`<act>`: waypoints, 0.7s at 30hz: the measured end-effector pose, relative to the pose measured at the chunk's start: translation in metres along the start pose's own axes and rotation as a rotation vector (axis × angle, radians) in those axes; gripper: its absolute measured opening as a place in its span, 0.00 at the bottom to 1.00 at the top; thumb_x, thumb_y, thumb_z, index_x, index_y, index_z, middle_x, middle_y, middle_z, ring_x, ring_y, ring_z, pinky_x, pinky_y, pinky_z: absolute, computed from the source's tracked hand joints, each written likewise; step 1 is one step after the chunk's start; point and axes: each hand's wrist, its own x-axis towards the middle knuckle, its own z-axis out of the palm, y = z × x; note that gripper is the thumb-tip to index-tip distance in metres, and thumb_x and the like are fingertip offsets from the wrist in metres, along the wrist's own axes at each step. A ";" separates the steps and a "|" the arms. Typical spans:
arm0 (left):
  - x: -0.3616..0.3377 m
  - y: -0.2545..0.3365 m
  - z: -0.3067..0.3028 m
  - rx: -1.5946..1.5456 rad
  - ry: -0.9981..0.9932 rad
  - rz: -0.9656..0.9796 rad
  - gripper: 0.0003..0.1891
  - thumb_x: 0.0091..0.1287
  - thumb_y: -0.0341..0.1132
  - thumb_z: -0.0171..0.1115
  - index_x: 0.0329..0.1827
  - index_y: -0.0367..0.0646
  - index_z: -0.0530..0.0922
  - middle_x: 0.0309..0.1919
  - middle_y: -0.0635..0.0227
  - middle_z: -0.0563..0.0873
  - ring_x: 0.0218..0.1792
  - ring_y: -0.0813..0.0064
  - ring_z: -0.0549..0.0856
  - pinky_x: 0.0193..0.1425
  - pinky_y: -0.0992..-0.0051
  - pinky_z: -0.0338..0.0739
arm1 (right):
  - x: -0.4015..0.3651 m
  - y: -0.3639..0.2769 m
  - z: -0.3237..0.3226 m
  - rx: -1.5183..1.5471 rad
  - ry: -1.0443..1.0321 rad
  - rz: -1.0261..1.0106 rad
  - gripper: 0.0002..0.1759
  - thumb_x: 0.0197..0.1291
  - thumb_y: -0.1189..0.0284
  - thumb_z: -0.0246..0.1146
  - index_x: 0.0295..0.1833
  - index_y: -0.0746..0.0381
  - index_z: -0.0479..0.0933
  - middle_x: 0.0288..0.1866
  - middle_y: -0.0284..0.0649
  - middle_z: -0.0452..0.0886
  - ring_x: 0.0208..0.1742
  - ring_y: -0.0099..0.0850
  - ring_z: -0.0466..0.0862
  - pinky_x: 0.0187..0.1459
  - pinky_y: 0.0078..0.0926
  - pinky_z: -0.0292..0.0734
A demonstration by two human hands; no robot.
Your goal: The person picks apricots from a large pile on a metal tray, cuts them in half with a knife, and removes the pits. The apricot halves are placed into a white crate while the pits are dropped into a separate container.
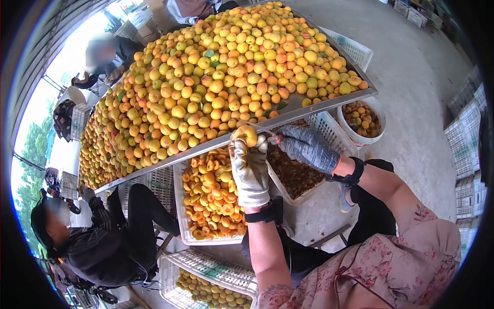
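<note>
My left hand, in a pale work glove, grips a yellow-orange apricot just below the table's front rim. Grey knit covers my right hand, which is closed on a small knife with some red at its handle. The thin blade reaches toward the apricot; whether it touches is hard to make out. Above both hands, whole apricots lie heaped on the metal-edged table. Under my left hand, halved apricots fill a white crate. Dark brown scraps lie in another crate below my right hand.
A white bucket of discoloured fruit stands at the right. Behind my left arm is a crate with yellowish fruit. One person in dark clothing sits at the left; others are across the table. Stacked crates line the right side.
</note>
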 end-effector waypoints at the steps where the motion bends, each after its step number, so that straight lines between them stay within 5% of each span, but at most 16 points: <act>1: -0.001 0.000 0.004 0.015 0.042 -0.007 0.18 0.73 0.42 0.53 0.60 0.42 0.71 0.49 0.65 0.80 0.44 0.73 0.82 0.48 0.74 0.80 | 0.000 0.007 0.001 -0.162 0.034 -0.234 0.13 0.62 0.70 0.64 0.48 0.67 0.78 0.38 0.40 0.83 0.40 0.27 0.81 0.43 0.26 0.76; 5: 0.000 -0.005 0.010 -0.011 0.026 0.029 0.20 0.73 0.43 0.52 0.62 0.40 0.70 0.49 0.64 0.80 0.45 0.72 0.82 0.48 0.74 0.79 | -0.004 0.005 0.004 0.040 -0.029 0.110 0.14 0.62 0.70 0.63 0.49 0.67 0.78 0.39 0.47 0.84 0.38 0.35 0.83 0.40 0.31 0.76; 14: 0.006 -0.013 0.007 0.047 -0.011 0.020 0.20 0.75 0.46 0.49 0.59 0.40 0.72 0.49 0.62 0.82 0.45 0.69 0.84 0.51 0.70 0.79 | -0.005 0.025 0.008 -0.204 0.062 -0.127 0.14 0.62 0.71 0.63 0.50 0.66 0.79 0.40 0.48 0.85 0.41 0.42 0.85 0.43 0.31 0.78; 21: 0.010 -0.027 0.008 0.122 -0.055 0.103 0.19 0.75 0.45 0.48 0.56 0.38 0.72 0.47 0.62 0.81 0.44 0.71 0.82 0.50 0.73 0.78 | -0.002 0.034 0.008 -0.208 0.064 -0.095 0.13 0.63 0.70 0.62 0.49 0.67 0.79 0.41 0.49 0.84 0.42 0.45 0.84 0.42 0.34 0.78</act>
